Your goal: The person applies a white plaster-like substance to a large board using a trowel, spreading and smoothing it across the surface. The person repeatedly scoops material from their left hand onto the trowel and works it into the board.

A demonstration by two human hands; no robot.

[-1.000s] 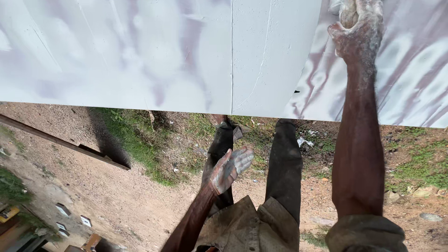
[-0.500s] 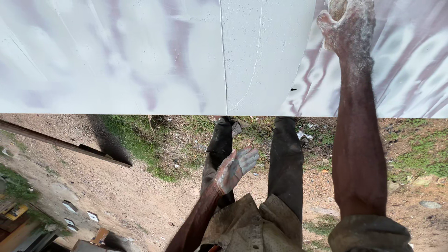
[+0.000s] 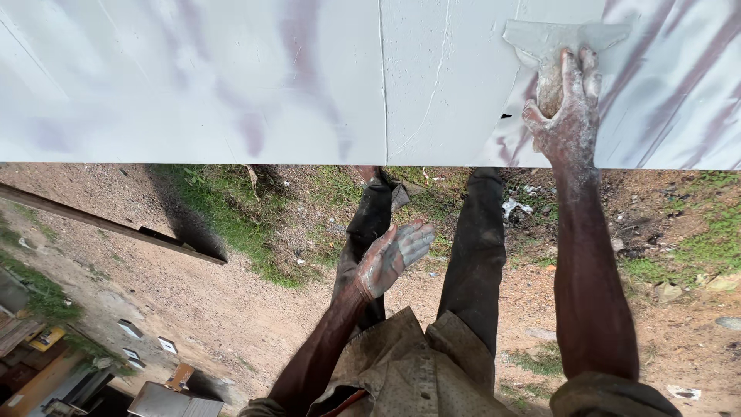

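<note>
My right hand (image 3: 569, 116), caked in pale filler, grips a wide scraper blade (image 3: 567, 36) and presses it flat against a white-coated wall surface (image 3: 231, 77) with purple streaks showing through. A vertical seam (image 3: 384, 77) runs down the wall left of the blade. My left hand (image 3: 391, 257) hangs free below the wall's lower edge, palm up, fingers spread, smeared with grey filler and holding nothing. My dark trouser legs (image 3: 478, 255) drop away beneath it.
Far below lie bare dirt ground (image 3: 231, 309) and patches of grass (image 3: 247, 208). A long dark beam (image 3: 108, 224) crosses at the left. Roofs and small structures (image 3: 162, 398) show at the bottom left. Litter (image 3: 513, 207) lies near the wall's foot.
My right hand has slid down the wall, bringing the scraper blade fully into view. The left hand has stayed about where it was, open.
</note>
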